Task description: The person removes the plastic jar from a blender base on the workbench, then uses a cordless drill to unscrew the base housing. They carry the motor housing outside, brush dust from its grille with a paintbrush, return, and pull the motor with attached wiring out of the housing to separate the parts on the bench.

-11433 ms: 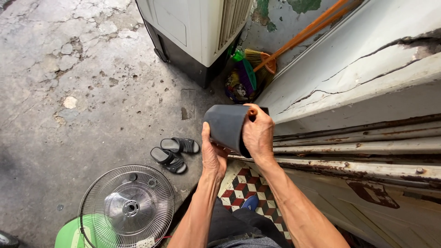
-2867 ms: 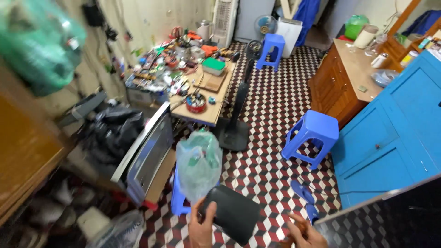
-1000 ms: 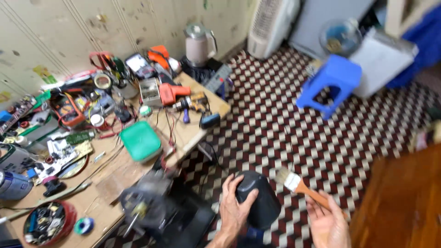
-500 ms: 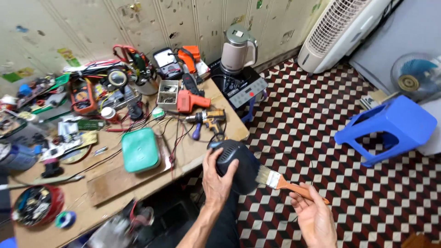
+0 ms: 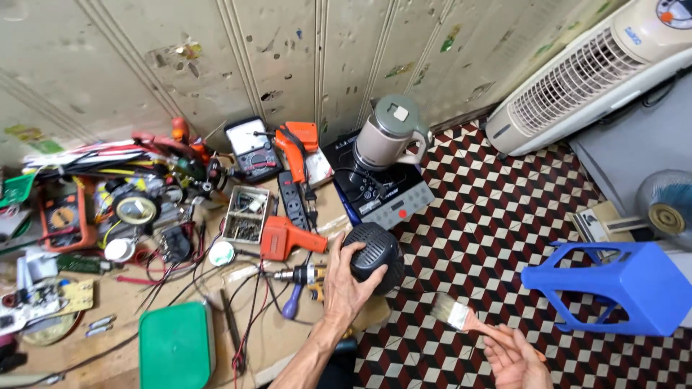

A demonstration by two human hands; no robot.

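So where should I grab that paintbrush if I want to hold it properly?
Take the paintbrush by its orange wooden handle, coming from the lower right, as the right hand does. The handle is long and narrow, easy to close fingers around, and it points toward that hand. The pale bristles point up-left, toward the black vented cover in the left hand; keep off them.

A pale, chipped panelled wall [image 5: 303, 57] runs along the back. The floor [image 5: 504, 216] is tiled in a red, black and white cube pattern. A low wooden worktable [image 5: 288, 338] stands against the wall, crowded with tools and wires. A white tower cooler [image 5: 584, 79] leans at the far right, a blue plastic stool [image 5: 620, 284] stands nearer, and what looks like a fan [image 5: 667, 205] sits behind it. Light is even.
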